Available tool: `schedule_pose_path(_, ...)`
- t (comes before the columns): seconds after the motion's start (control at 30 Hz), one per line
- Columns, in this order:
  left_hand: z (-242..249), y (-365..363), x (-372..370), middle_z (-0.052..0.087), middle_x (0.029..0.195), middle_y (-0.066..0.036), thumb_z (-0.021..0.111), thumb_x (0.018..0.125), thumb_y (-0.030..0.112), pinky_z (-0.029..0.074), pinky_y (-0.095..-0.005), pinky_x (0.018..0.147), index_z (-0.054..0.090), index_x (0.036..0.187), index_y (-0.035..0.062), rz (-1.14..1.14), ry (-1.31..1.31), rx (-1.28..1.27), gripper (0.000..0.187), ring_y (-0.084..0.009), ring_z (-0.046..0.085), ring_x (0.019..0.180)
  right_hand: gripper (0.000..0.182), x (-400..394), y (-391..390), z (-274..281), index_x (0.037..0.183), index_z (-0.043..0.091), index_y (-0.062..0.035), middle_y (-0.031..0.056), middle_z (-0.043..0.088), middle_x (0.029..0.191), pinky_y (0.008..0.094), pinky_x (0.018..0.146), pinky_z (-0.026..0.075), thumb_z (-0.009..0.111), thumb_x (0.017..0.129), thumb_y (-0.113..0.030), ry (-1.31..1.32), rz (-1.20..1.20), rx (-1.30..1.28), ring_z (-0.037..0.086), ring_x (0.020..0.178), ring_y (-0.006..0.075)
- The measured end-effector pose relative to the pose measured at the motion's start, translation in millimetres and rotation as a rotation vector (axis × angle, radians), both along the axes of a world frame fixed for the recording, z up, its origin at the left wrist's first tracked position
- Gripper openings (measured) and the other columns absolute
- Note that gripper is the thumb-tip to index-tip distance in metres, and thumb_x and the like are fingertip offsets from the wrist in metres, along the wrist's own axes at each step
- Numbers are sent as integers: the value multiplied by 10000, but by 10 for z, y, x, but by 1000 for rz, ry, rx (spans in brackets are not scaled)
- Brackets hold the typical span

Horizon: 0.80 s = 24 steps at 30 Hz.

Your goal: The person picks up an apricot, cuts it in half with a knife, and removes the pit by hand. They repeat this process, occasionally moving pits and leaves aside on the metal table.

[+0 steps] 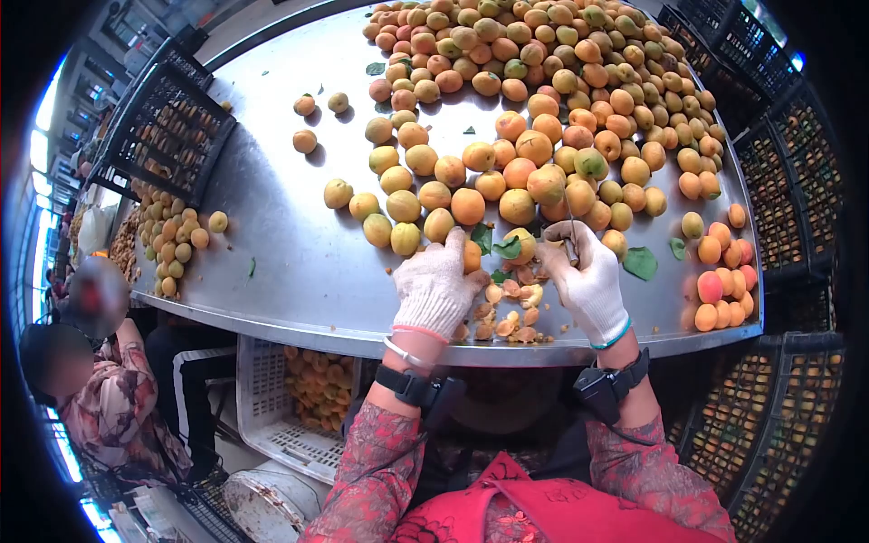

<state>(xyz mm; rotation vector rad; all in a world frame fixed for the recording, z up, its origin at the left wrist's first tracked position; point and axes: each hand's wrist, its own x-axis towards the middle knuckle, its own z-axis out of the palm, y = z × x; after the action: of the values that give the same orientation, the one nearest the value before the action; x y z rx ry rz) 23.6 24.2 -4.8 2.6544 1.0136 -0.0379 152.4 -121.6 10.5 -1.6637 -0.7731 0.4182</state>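
My left hand, in a white knit glove, closes its thumb and fingers around an apricot at the near side of the pile. My right hand, also gloved, is closed on a small knife; its thin blade points away from me, and part of the handle is hidden by the fingers. Between the hands sits a greenish-yellow apricot with a leaf against it. Nearer me lie cut apricot pieces and scraps, close to the metal table's edge.
A large apricot heap covers the far table. Redder apricots are grouped at right. A black crate tips fruit out at left. Filled crates stand at right; a white crate is below. Another person sits at left.
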Motion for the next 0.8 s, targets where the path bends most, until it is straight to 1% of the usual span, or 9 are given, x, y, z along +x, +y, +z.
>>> schedule_pose_path(0.17, -122, 52, -18, 680, 909, -139, 716, 773, 371, 524, -452, 740, 618, 1160, 147, 12, -180, -45, 458, -348, 669, 842, 196, 36, -129, 109, 998, 591, 48, 62, 623, 816, 252, 640, 500, 682, 894, -92, -19, 2, -42, 587, 724, 73)
schedule_pose_path(0.23, 91, 3, -52, 691, 913, -114, 726, 789, 255, 537, -371, 712, 638, 1155, 114, 71, -225, -160, 402, -285, 685, 769, 195, 56, -174, 185, 1005, 591, 48, 39, 622, 804, 242, 638, 498, 679, 898, -90, 123, -29, 45, 585, 720, 60)
schedule_pose_path(0.3, 249, -10, -181, 677, 839, -67, 750, 817, 149, 510, -286, 592, 613, 1201, 81, 271, -656, -743, 413, -136, 651, 693, 178, 110, -233, 222, 1017, 591, 42, 27, 620, 819, 228, 609, 485, 660, 912, -84, 172, -39, 71, 573, 689, 54)
schedule_pose_path(0.33, 238, 36, -250, 640, 826, -25, 759, 812, 65, 438, -195, 531, 613, 1227, 55, 308, -756, -785, 440, -45, 561, 644, 169, 162, -262, 199, 1019, 592, 40, 26, 617, 828, 228, 590, 475, 651, 920, -85, 172, -82, 40, 561, 671, 54)
schedule_pose_path(0.37, 204, 113, -387, 628, 820, -20, 752, 803, 45, 416, -205, 523, 604, 1243, 43, 305, -822, -826, 464, -49, 529, 617, 162, 188, -273, 186, 1021, 593, 38, 25, 615, 838, 227, 571, 466, 641, 928, -85, 170, -121, 8, 549, 652, 53)
schedule_pose_path(0.63, 617, 231, -2058, 649, 951, -60, 698, 856, 98, 477, -216, 728, 649, 1153, -35, 548, -684, -578, 329, -92, 592, 819, 157, 113, -230, 197, 1084, 551, -20, -7, 563, 812, 182, 420, 354, 601, 952, -91, 309, -143, 209, 435, 501, 17)
schedule_pose_path(0.67, 661, 212, -2209, 663, 946, -73, 700, 856, 113, 487, -228, 727, 658, 1132, -38, 617, -571, -542, 317, -103, 606, 818, 171, 109, -211, 140, 1117, 547, -27, -29, 483, 609, 190, 396, 308, 563, 969, -111, 238, -137, 196, 395, 436, 28)
schedule_pose_path(0.73, 675, 190, -2400, 677, 941, -86, 702, 856, 129, 497, -241, 725, 667, 1111, -41, 684, -466, -504, 308, -114, 620, 818, 171, 81, -209, 111, 1119, 546, -26, -29, 484, 614, 191, 395, 311, 562, 968, -103, 250, -132, 198, 393, 437, 28)
schedule_pose_path(0.8, 584, 230, -2468, 693, 953, -97, 711, 843, 146, 510, -266, 747, 671, 1085, -47, 534, -211, 59, 312, -127, 631, 832, 173, 76, -238, 142, 1126, 545, -23, -29, 485, 629, 194, 398, 318, 561, 965, -83, 279, -127, 181, 382, 439, 26)
